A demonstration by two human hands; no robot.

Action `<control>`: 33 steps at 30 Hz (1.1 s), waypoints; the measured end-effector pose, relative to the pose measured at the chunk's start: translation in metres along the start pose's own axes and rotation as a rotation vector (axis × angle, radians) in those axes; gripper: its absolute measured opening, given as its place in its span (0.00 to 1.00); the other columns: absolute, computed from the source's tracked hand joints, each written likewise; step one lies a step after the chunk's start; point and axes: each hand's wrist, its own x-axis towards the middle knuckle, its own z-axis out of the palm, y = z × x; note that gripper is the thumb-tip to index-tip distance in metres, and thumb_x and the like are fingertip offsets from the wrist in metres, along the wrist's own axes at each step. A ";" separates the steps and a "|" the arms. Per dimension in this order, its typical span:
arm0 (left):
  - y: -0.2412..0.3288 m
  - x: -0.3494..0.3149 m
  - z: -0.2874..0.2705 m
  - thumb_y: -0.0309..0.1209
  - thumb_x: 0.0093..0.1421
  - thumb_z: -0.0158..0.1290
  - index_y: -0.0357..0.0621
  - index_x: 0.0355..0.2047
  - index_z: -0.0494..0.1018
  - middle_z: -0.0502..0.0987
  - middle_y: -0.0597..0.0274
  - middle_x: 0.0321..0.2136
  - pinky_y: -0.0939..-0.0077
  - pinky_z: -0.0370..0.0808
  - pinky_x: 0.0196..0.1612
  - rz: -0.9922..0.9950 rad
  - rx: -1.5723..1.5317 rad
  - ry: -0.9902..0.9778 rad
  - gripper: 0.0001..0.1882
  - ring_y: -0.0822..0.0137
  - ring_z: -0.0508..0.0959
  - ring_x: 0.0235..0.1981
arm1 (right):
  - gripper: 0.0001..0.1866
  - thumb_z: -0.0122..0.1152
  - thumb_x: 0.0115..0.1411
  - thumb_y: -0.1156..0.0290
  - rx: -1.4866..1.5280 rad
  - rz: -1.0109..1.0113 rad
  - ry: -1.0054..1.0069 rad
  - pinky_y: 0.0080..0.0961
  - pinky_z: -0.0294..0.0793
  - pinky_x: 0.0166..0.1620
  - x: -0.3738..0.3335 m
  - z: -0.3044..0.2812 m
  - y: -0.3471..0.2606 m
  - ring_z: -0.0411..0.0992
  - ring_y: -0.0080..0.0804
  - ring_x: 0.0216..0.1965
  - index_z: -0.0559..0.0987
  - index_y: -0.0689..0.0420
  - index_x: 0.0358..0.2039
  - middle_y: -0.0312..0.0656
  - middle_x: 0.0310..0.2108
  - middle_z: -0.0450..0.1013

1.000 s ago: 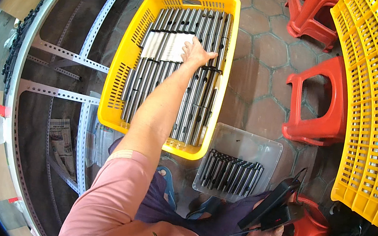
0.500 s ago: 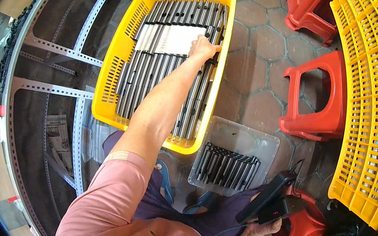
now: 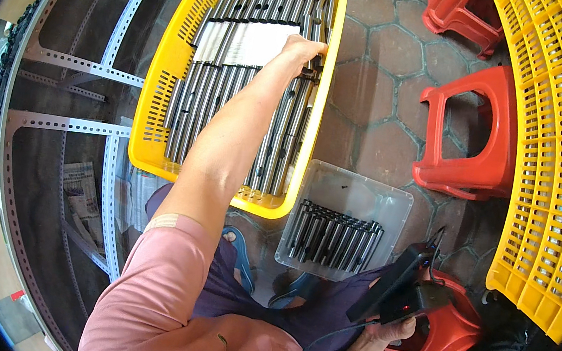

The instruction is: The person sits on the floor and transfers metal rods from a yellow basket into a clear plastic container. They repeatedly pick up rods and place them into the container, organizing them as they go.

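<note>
My left hand (image 3: 303, 49) reaches into the yellow basket (image 3: 335, 48), at its right side. Its fingers curl down around a metal rod (image 3: 307, 23) and the tips are hidden. Several rows of shiny metal rods (image 3: 197, 108) with dark holes fill the basket. White paper (image 3: 259, 45) lies across them, just left of the hand. At the lower right, my right hand (image 3: 394, 330) is closed at the lower edge of a black box (image 3: 413, 305) with a small red light. A longer black device (image 3: 394, 283) lies beside that box, over my right leg.
A clear plastic bin (image 3: 399, 191) with short dark rods stands on the tiled floor near my feet. Red stools (image 3: 433, 96) and a tall yellow crate (image 3: 554, 176) line the right. A white perforated metal rack (image 3: 74, 125) stands at the left, with newspaper in it.
The whole scene has shifted slightly up and left in view. My left hand stays at the right side of the basket, and my right hand stays by the black box.
</note>
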 end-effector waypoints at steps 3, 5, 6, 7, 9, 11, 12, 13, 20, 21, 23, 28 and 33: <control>-0.008 0.012 -0.005 0.30 0.54 0.64 0.32 0.29 0.80 0.82 0.53 0.25 0.68 0.78 0.21 0.012 0.205 0.147 0.11 0.64 0.81 0.20 | 0.57 0.74 0.43 0.54 0.011 -0.009 0.031 0.37 0.82 0.47 -0.002 -0.001 0.003 0.72 0.45 0.55 0.55 0.57 0.70 0.51 0.61 0.65; -0.002 0.000 -0.006 0.30 0.46 0.68 0.30 0.30 0.80 0.81 0.50 0.28 0.64 0.78 0.26 0.017 0.084 0.094 0.15 0.58 0.80 0.23 | 0.57 0.74 0.43 0.54 0.020 -0.011 0.006 0.38 0.81 0.48 0.001 0.002 0.002 0.72 0.46 0.54 0.54 0.57 0.71 0.51 0.61 0.65; -0.002 -0.005 -0.013 0.30 0.47 0.68 0.31 0.31 0.80 0.81 0.50 0.28 0.64 0.78 0.26 0.026 0.030 0.062 0.15 0.58 0.80 0.22 | 0.57 0.74 0.44 0.54 0.034 -0.021 0.001 0.38 0.81 0.48 0.001 0.005 0.001 0.73 0.45 0.54 0.53 0.57 0.71 0.51 0.61 0.65; -0.005 -0.016 -0.015 0.30 0.47 0.68 0.31 0.31 0.81 0.81 0.50 0.29 0.64 0.78 0.27 0.020 -0.025 0.024 0.15 0.58 0.80 0.22 | 0.57 0.74 0.44 0.54 0.039 -0.026 0.008 0.38 0.81 0.48 0.001 0.006 0.001 0.73 0.45 0.54 0.53 0.56 0.71 0.51 0.61 0.65; 0.006 -0.037 -0.022 0.30 0.48 0.67 0.29 0.29 0.80 0.81 0.47 0.32 0.72 0.75 0.20 0.059 -0.142 0.093 0.14 0.60 0.79 0.21 | 0.57 0.74 0.44 0.53 0.043 -0.036 0.028 0.38 0.81 0.47 0.001 0.008 0.001 0.73 0.45 0.54 0.53 0.56 0.71 0.50 0.60 0.66; 0.024 -0.069 -0.030 0.31 0.50 0.66 0.31 0.28 0.80 0.81 0.52 0.27 0.79 0.76 0.21 0.302 -0.113 0.019 0.13 0.69 0.79 0.20 | 0.57 0.74 0.44 0.53 0.047 -0.074 0.048 0.37 0.81 0.47 0.000 0.006 0.000 0.73 0.45 0.53 0.53 0.56 0.71 0.50 0.60 0.66; 0.045 -0.102 -0.029 0.31 0.51 0.65 0.31 0.31 0.80 0.81 0.56 0.24 0.80 0.77 0.23 0.390 -0.070 -0.025 0.13 0.71 0.80 0.21 | 0.57 0.73 0.45 0.52 0.005 -0.069 0.031 0.38 0.81 0.46 -0.003 0.001 -0.005 0.74 0.45 0.51 0.54 0.56 0.70 0.50 0.59 0.67; 0.053 -0.123 -0.034 0.31 0.52 0.65 0.32 0.33 0.80 0.81 0.56 0.26 0.79 0.78 0.26 0.487 -0.132 -0.044 0.14 0.71 0.81 0.23 | 0.56 0.73 0.45 0.51 0.012 -0.080 0.028 0.38 0.81 0.45 -0.003 -0.001 -0.004 0.75 0.46 0.50 0.54 0.56 0.70 0.50 0.58 0.68; 0.035 -0.308 0.027 0.37 0.45 0.66 0.34 0.52 0.69 0.79 0.49 0.38 0.64 0.80 0.44 0.580 0.520 -0.340 0.35 0.55 0.82 0.38 | 0.53 0.71 0.45 0.44 0.023 -0.084 0.119 0.43 0.78 0.45 -0.003 -0.012 -0.009 0.76 0.46 0.45 0.60 0.56 0.67 0.49 0.54 0.70; 0.008 -0.312 0.039 0.33 0.49 0.63 0.34 0.54 0.67 0.79 0.48 0.40 0.61 0.81 0.44 0.636 0.669 -0.423 0.33 0.51 0.82 0.39 | 0.53 0.71 0.45 0.44 0.024 -0.088 0.109 0.43 0.78 0.45 -0.001 -0.010 -0.009 0.75 0.46 0.45 0.61 0.56 0.66 0.49 0.53 0.70; -0.044 -0.312 0.063 0.28 0.49 0.62 0.39 0.54 0.66 0.79 0.43 0.40 0.54 0.81 0.42 0.508 1.000 -0.573 0.31 0.48 0.82 0.39 | 0.52 0.71 0.44 0.43 0.017 -0.052 0.081 0.43 0.78 0.45 -0.005 -0.016 -0.009 0.75 0.46 0.46 0.62 0.56 0.65 0.49 0.53 0.70; -0.171 -0.239 0.113 0.28 0.49 0.63 0.39 0.47 0.66 0.80 0.45 0.37 0.52 0.80 0.40 0.596 1.199 -0.636 0.25 0.44 0.82 0.38 | 0.53 0.71 0.44 0.42 0.107 -0.082 -0.109 0.45 0.77 0.46 -0.004 -0.023 -0.009 0.74 0.47 0.47 0.62 0.56 0.65 0.50 0.54 0.70; -0.225 -0.199 0.167 0.32 0.52 0.63 0.44 0.56 0.63 0.76 0.48 0.47 0.45 0.76 0.48 0.481 1.246 -0.707 0.32 0.46 0.77 0.49 | 0.54 0.72 0.46 0.45 0.083 -0.097 -0.049 0.42 0.76 0.43 -0.016 -0.025 -0.014 0.72 0.45 0.47 0.59 0.56 0.67 0.50 0.53 0.68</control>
